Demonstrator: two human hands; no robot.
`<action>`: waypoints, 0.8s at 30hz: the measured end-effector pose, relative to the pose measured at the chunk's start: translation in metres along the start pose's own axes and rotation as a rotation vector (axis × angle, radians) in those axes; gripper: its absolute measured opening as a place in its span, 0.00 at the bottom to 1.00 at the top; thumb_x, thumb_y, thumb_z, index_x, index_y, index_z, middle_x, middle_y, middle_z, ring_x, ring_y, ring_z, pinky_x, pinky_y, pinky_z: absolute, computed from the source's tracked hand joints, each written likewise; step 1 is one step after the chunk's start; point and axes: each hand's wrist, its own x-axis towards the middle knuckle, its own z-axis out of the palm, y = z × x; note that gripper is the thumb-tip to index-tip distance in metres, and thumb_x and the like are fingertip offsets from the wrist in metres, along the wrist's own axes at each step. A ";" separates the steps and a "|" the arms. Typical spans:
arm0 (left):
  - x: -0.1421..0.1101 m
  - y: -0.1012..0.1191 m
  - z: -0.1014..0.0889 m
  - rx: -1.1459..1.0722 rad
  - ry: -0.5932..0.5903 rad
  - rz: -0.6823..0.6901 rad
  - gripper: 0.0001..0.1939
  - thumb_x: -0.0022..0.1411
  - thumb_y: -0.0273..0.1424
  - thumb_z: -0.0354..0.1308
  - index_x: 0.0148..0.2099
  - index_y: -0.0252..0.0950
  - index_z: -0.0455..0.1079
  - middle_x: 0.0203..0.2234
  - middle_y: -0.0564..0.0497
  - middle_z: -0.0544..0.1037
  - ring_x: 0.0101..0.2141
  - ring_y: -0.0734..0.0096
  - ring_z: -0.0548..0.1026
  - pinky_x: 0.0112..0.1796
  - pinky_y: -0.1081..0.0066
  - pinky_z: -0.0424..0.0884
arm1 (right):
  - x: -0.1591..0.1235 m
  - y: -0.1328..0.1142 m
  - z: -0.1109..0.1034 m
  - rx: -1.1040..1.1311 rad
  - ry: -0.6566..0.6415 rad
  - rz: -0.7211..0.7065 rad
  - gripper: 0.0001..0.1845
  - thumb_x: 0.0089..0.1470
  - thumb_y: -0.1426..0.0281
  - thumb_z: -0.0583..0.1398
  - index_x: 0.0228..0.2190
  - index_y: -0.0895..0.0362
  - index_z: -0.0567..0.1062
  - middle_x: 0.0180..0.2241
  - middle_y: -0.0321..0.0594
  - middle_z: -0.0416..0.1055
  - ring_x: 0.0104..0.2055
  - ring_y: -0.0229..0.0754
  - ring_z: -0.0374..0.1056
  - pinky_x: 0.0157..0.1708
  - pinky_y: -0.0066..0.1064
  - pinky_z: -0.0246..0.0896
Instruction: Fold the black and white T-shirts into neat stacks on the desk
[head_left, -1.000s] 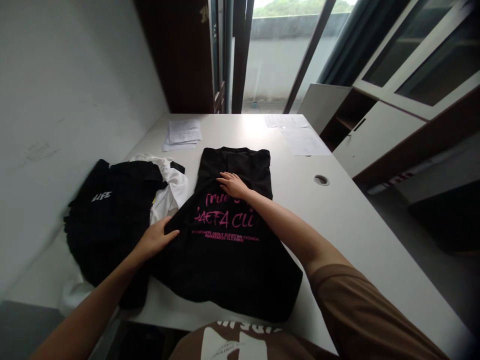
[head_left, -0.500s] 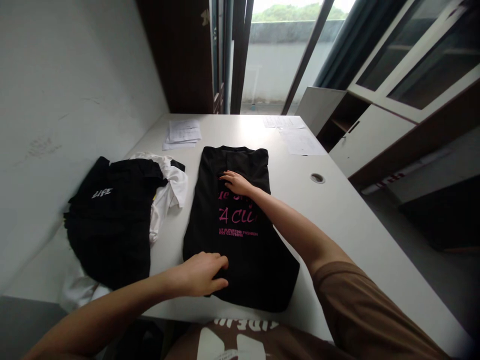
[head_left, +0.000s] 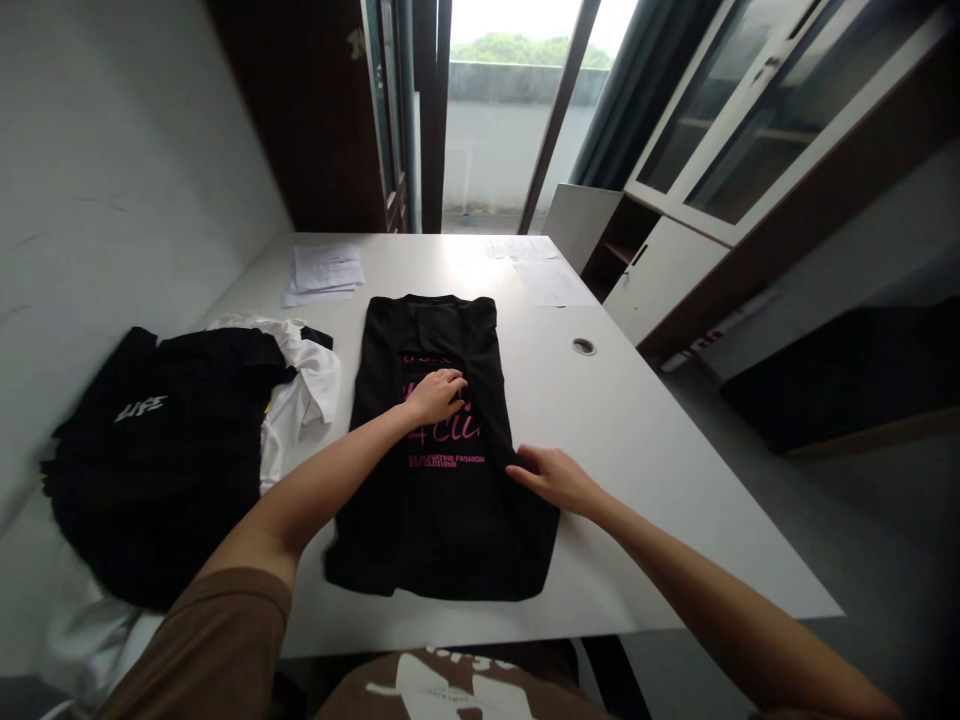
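Observation:
A black T-shirt with pink lettering (head_left: pixel 442 500) lies lengthwise on the white table (head_left: pixel 637 440), its left side folded in. My left hand (head_left: pixel 436 396) rests on the print near the shirt's middle, fingers bent and pressing the cloth. My right hand (head_left: pixel 553 478) sits at the shirt's right edge, fingers closed on the fabric there.
A pile of black clothes marked "LIFE" (head_left: pixel 161 450) with a white garment (head_left: pixel 304 390) lies at the left by the wall. Papers (head_left: pixel 322 275) and more sheets (head_left: pixel 536 270) lie at the table's far end. A cable hole (head_left: pixel 583 346) is on the right; cabinets (head_left: pixel 675 250) stand beyond.
My left hand moved from the shirt's lower left edge up onto the print. My right hand left the print and came down to the shirt's right edge. The view shifted right.

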 end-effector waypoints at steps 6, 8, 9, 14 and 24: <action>0.031 -0.017 0.024 0.022 0.002 -0.098 0.27 0.68 0.39 0.55 0.65 0.36 0.65 0.67 0.40 0.65 0.66 0.52 0.62 0.64 0.53 0.59 | -0.032 -0.036 0.010 0.155 -0.087 -0.081 0.09 0.58 0.62 0.61 0.41 0.49 0.74 0.31 0.36 0.76 0.32 0.47 0.70 0.31 0.34 0.58; 0.039 -0.023 0.027 0.039 -0.033 -0.128 0.29 0.69 0.39 0.53 0.69 0.35 0.61 0.67 0.39 0.65 0.66 0.51 0.61 0.65 0.52 0.56 | -0.033 -0.057 0.013 0.153 -0.084 -0.095 0.10 0.59 0.63 0.60 0.43 0.49 0.72 0.30 0.36 0.75 0.31 0.46 0.69 0.30 0.33 0.57; 0.041 -0.027 0.029 0.052 -0.052 -0.133 0.30 0.69 0.39 0.52 0.70 0.34 0.60 0.67 0.38 0.64 0.67 0.50 0.60 0.66 0.51 0.54 | -0.032 -0.067 0.015 0.138 -0.092 -0.105 0.11 0.60 0.63 0.60 0.45 0.49 0.71 0.30 0.36 0.75 0.31 0.46 0.70 0.30 0.33 0.55; 0.049 -0.039 0.032 0.116 -0.135 -0.072 0.32 0.66 0.32 0.53 0.71 0.38 0.60 0.68 0.38 0.61 0.69 0.45 0.54 0.68 0.45 0.42 | -0.021 -0.115 0.031 -0.067 -0.213 -0.213 0.23 0.62 0.59 0.59 0.56 0.51 0.68 0.34 0.43 0.78 0.35 0.49 0.74 0.30 0.32 0.53; 0.046 -0.038 0.012 0.023 -0.108 -0.074 0.22 0.67 0.27 0.49 0.60 0.39 0.74 0.62 0.44 0.71 0.63 0.54 0.66 0.64 0.56 0.58 | 0.068 -0.111 0.012 -0.094 0.034 -0.297 0.19 0.69 0.57 0.53 0.37 0.51 0.80 0.36 0.42 0.78 0.40 0.45 0.73 0.40 0.32 0.62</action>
